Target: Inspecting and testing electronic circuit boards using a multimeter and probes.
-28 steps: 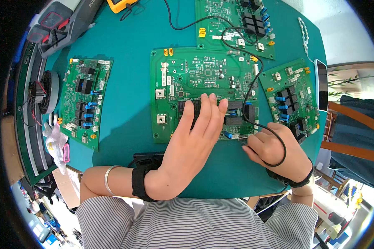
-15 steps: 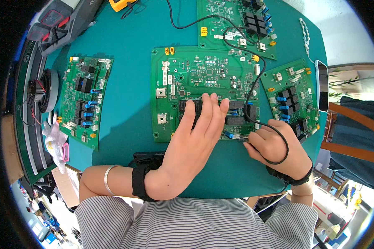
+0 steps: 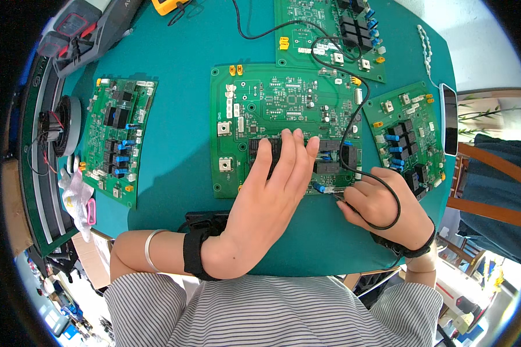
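Note:
A large green circuit board (image 3: 278, 124) lies in the middle of the table. My left hand (image 3: 278, 179) rests over its lower half, fingers stretched out across the black blocks, partly hiding them. At the board's lower right edge, my right hand (image 3: 376, 199) is closed around what looks like a test probe, its thin tip (image 3: 337, 197) showing beside a white connector near a blue component (image 3: 319, 188). Most of the probe is hidden in the fist. A black cable (image 3: 344, 139) crosses the board's right side and loops over the back of this hand.
Similar boards lie to the left (image 3: 118, 144), right (image 3: 408, 141) and far side (image 3: 330, 34) on the green mat (image 3: 179, 115). A phone-like device (image 3: 448, 118) sits by the right edge. Part of a yellow device (image 3: 167, 6) shows at the top. A round fan-like part (image 3: 69, 127) stands left.
The tip at my right hand has shifted slightly to the left along the board's lower edge. My left hand keeps its place on the board.

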Tool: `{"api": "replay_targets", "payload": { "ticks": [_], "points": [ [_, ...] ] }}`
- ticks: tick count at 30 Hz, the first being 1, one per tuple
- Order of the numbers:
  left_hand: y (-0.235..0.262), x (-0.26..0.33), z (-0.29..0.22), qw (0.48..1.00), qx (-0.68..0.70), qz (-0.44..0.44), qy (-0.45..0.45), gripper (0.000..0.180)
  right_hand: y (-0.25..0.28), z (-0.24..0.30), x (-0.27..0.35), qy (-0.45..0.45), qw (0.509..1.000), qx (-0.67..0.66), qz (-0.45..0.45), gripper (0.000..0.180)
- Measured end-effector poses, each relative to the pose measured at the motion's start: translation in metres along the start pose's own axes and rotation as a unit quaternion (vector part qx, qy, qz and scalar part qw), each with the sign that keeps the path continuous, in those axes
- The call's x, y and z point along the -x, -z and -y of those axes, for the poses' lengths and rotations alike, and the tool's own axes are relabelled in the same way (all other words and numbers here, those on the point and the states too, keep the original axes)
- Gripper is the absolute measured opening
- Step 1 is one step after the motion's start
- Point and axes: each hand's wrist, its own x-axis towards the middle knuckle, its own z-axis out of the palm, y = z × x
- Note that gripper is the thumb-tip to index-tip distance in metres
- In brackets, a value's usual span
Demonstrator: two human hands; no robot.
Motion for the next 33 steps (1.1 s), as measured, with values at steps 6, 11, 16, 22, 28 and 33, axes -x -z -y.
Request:
{"api": "replay_targets", "payload": {
  "ticks": [6,11,16,22,28,33],
  "points": [
    [0.0003,-0.0001,0.0001,1.000,0.000,-0.001,0.002,0.083,-0.0008,0.0005,-0.0003,-0.005,1.000,-0.001,0.002,0.020],
    [0.0001,-0.0004,0.0000,1.000,-0.012,-0.003,0.000,0.080,0.0021,0.0076,0.0017,-0.068,0.995,-0.003,0.075,0.019],
    [-0.0006,0.0004,-0.0001,1.000,-0.015,-0.001,0.001,0.080,0.0062,0.0056,0.0021,-0.068,0.993,-0.004,0.100,0.019],
    [-0.0015,0.0003,0.0016,1.000,-0.009,-0.014,-0.011,0.066,0.0006,0.0040,0.0017,-0.009,1.000,-0.006,-0.008,0.021],
    [-0.0015,-0.0004,0.0018,1.000,-0.014,-0.015,-0.013,0.066,0.0021,0.0059,0.0013,-0.053,0.996,0.008,0.074,0.017],
    [-0.0018,-0.0004,0.0013,1.000,-0.015,-0.017,-0.011,0.066,0.0024,0.0045,0.0014,-0.022,1.000,-0.015,-0.008,0.023]
  ]
}}
